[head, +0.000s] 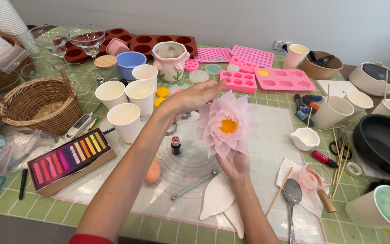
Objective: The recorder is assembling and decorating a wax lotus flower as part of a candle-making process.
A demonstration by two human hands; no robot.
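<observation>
right hand [234, 166] holds pink flower [227, 125] — left hand [195, 96] touching

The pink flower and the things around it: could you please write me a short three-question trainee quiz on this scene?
1. Which hand holds the pink flower from below?
2. True or false: the left hand touches the flower's upper petals.
3. Which lies nearest the box of pastel sticks: (a) wicker basket, (b) black pan, (c) pink mould?

Key: 1. The right hand. 2. True. 3. (a).
</observation>
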